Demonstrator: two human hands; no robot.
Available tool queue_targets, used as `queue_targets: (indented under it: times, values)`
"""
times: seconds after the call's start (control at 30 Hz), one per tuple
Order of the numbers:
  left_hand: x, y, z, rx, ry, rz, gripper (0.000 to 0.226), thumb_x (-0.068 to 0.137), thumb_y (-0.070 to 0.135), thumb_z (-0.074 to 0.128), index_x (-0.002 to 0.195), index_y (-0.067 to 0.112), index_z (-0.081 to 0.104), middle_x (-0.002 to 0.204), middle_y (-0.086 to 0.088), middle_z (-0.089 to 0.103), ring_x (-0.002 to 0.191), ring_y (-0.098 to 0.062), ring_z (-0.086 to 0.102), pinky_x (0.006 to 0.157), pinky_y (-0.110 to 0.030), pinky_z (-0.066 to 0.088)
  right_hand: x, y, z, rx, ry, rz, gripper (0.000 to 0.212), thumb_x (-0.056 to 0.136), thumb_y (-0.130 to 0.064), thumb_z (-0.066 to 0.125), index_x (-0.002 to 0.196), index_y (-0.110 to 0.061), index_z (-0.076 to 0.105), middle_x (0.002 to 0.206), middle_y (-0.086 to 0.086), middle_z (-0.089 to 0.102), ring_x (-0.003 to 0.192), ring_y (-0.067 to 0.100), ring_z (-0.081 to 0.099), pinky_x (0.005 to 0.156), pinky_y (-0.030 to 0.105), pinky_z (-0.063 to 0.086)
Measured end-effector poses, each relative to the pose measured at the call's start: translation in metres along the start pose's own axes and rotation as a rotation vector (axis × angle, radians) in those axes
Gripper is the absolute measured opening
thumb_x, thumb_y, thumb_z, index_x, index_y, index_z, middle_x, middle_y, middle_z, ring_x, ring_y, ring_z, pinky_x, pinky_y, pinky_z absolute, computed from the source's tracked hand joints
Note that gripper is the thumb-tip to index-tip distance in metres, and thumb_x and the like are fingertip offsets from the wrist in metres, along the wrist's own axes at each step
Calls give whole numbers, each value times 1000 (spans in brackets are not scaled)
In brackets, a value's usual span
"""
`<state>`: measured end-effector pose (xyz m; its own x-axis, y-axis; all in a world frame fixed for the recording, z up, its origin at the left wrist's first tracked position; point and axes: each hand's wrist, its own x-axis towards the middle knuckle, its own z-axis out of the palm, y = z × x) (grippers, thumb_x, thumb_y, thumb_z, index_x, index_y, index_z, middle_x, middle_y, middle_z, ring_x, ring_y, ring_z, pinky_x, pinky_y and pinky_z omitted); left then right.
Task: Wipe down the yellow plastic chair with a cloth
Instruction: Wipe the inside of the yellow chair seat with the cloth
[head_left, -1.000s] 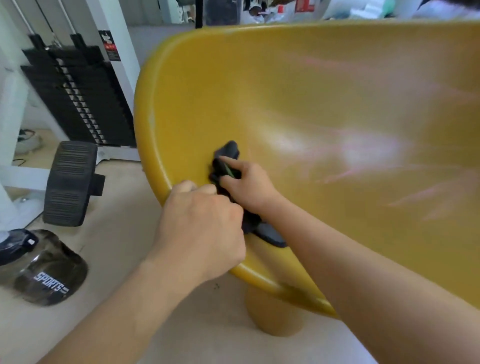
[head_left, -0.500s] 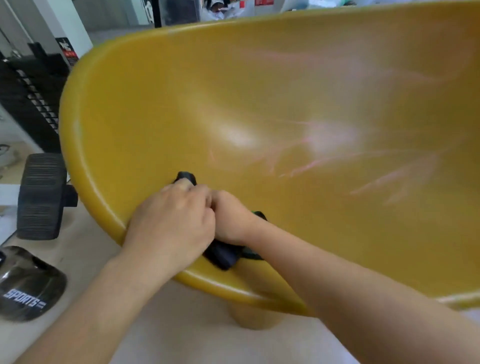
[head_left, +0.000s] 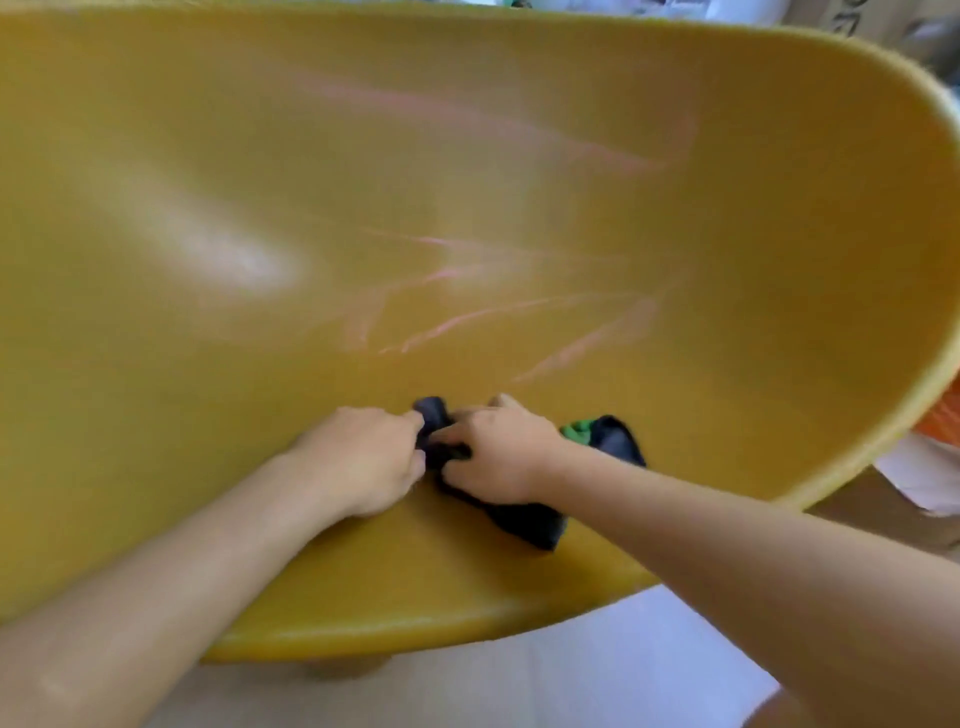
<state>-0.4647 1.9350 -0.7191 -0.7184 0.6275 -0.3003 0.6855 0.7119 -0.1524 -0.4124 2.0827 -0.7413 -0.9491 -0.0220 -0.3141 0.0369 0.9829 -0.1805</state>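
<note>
The wipe is mid-stroke, low on the seat. At about 7 o'clock from the middle of the view, the left hand (head_left: 363, 457) rests knuckles-up on the yellow plastic chair (head_left: 467, 156). Its fingers (head_left: 413, 422) are curled in and pinch the near end of the cloth (head_left: 524, 519). The cloth is a dark wad with a scrap of green at its 2 o'clock edge. It lies bunched between and under both hands, pressed to the seat just inside the front lip. The right hand (head_left: 498, 452) touches the left hand on its 3 o'clock side and is clenched round the bulk of the wad.

Most of the shell looks untouched. The next move likely calls for a firm sweep toward 12 o'clock, with the cloth spread flatter so that more of it meets the plastic.

The surface is glossy, with a pale glare patch (head_left: 228, 249) at 10 o'clock. Pink streaks (head_left: 467, 317) run from the centre out toward 2 o'clock.

Below the lip at 6 o'clock is pale floor (head_left: 519, 691). Past the rim at 3 o'clock are something orange (head_left: 944, 415) and white sheets (head_left: 924, 478), too blurred to name.
</note>
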Motion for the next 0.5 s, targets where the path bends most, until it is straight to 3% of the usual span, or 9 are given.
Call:
queue_targets:
  times: [0.07, 0.17, 0.23, 0.27, 0.3, 0.37, 0.43, 0.5]
  values:
    - [13, 5, 1, -25, 27, 18, 33, 96, 38, 35, 117, 15, 46, 116, -11, 62, 105, -34, 59, 82, -38, 50, -4, -4, -8, 24, -44, -69, 41, 93, -37, 41, 132, -45, 47, 134, -4, 50, 125, 30, 33, 95, 50, 38]
    - [20, 9, 5, -31, -13, 31, 39, 96, 44, 34, 121, 19, 48, 121, -8, 60, 111, -32, 57, 89, -40, 49, -14, 92, -46, -45, 40, 343, 38, 95, -36, 39, 131, -32, 50, 136, 1, 49, 133, 29, 27, 100, 54, 33]
    - [25, 15, 2, -103, 14, 31, 40, 96, 47, 34, 124, 22, 49, 124, -6, 59, 115, -29, 55, 93, -39, 47, -29, 153, -75, -85, 152, 616, 23, 93, -29, 38, 103, -18, 56, 128, 7, 51, 120, 32, 34, 97, 51, 39]
    - [29, 21, -1, -172, 46, 39, 41, 97, 47, 35, 127, 23, 48, 128, -4, 57, 117, -28, 54, 95, -38, 46, -32, 162, -79, -99, 182, 660, 20, 92, -28, 38, 97, -15, 54, 128, 9, 49, 115, 33, 36, 96, 51, 41]
    - [35, 30, -6, -257, 71, 55, 42, 97, 46, 36, 130, 24, 48, 132, -2, 55, 121, -25, 52, 98, -35, 44, -29, 156, -76, -126, 184, 630, 20, 92, -31, 41, 99, -17, 53, 132, 10, 44, 116, 34, 37, 97, 50, 43]
    - [51, 55, -19, -532, 96, 79, 41, 96, 44, 42, 133, 25, 48, 136, 1, 53, 120, -20, 52, 98, -30, 41, -13, 122, -57, -52, 140, 459, 41, 89, -43, 52, 122, -19, 54, 135, 9, 39, 121, 33, 39, 95, 43, 45]
    - [65, 75, -31, -913, 57, 29, 36, 94, 43, 47, 125, 26, 55, 125, 1, 59, 103, -18, 56, 89, -32, 48, -4, 88, -44, 138, 12, 202, 37, 88, -42, 57, 114, -16, 60, 123, 11, 52, 108, 27, 50, 83, 35, 46]
    - [74, 83, -34, -1145, -14, -45, 32, 90, 46, 53, 115, 26, 58, 107, 2, 61, 90, -16, 58, 79, -33, 53, -7, 94, -53, 443, -123, 90, 25, 86, -36, 66, 100, -15, 67, 105, 6, 64, 93, 22, 57, 77, 33, 47]
